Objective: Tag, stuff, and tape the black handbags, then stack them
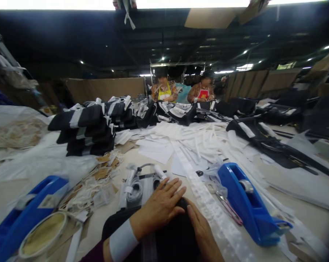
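A black bag [177, 238] lies close in front of me, with a clear strip along its near part. My left hand [163, 203] rests palm down across its upper part, fingers stretched and slightly apart. Against the bag's right edge lies my right hand [201, 225], its fingers straight and its thumb out of sight. Just beyond the bag are rolled straps [134, 191] in clear wrap and a white paper roll [159, 171], partly covered by my left fingers.
Blue tape dispensers stand on the right [249, 207] and left [35, 211]. A round tin [44, 234] and corded tags [101, 174] lie left; scissors [230, 207] lie right. Stacked black bags [85, 127] and white paper strips [202, 142] spread beyond. Two people work opposite.
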Demonstrator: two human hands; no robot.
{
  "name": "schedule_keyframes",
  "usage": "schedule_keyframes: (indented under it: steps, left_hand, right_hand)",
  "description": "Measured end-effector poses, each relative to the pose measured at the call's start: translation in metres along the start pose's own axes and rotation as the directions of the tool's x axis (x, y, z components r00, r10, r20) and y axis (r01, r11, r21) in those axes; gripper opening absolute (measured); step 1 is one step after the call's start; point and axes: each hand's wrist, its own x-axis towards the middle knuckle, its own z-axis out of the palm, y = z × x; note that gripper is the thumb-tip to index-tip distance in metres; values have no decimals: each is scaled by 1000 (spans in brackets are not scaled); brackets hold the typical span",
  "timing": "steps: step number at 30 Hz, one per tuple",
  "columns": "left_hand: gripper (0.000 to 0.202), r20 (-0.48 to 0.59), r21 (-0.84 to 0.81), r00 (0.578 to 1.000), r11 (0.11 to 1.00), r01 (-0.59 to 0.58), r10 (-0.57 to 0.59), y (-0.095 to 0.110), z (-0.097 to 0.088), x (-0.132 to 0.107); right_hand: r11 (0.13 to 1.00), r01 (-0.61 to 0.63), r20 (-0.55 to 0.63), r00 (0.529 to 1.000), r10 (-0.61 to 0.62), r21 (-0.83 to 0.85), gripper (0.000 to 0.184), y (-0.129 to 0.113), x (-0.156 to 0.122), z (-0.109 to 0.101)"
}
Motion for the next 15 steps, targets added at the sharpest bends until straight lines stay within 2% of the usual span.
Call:
schedule_keyframes:
  steps: [3,5,7,10,13,15]
  left_hand:
    - [57,-103,48,993,997,62,-57,-8,-7,-25]
    - [51,-202,60,968,985,164,-149,-19,-15,-44]
    - [47,-294,35,915,953,300,-277,-33,-24,-63]
    - [41,-388,-63,810,890,452,-439,-58,-34,-85]
    - [38,-413,-157,741,843,515,-529,-82,-37,-93]
    - [38,-422,-188,720,830,525,-551,-95,-35,-88]
  right_hand:
    - [1000,-12,76,997,12,7,60,-5,1,-4]
    - [1000,-20,102,995,19,2,60,-10,1,-7]
    - [1000,-16,115,993,15,12,58,-12,1,-9]
    - [999,-3,136,991,-2,35,56,-12,0,-9]
    - [1000,-13,147,989,10,23,57,-11,-1,-9]
    - [1000,-22,157,987,21,4,58,-9,-1,-9]
